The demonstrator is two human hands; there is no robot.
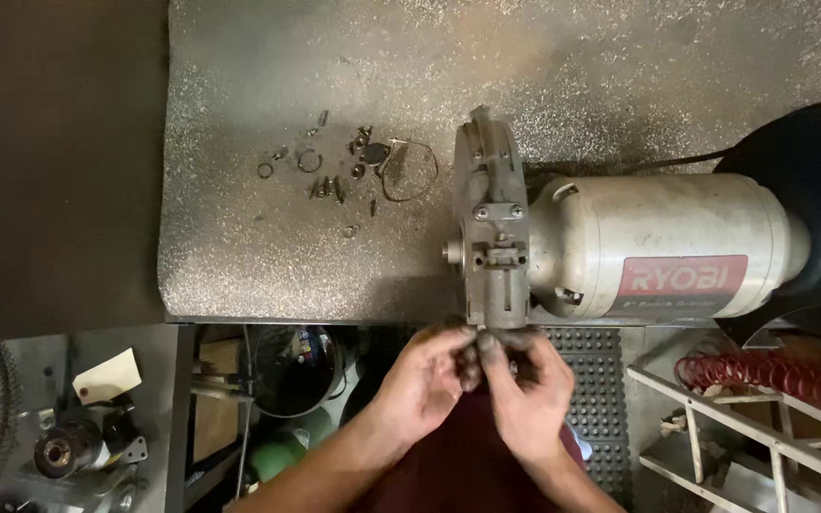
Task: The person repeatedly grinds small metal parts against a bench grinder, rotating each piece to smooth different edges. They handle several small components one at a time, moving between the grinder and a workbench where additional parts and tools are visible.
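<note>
Two hands at the grinder's near edge

Both your grips pinch together: left hand (425, 380) and right hand (525, 385) meet fingertip to fingertip on something too small to tell, just below the bench grinder (620, 252) housing. Loose screws and rings (353, 171) lie well apart on the bench (239, 266)
</note>
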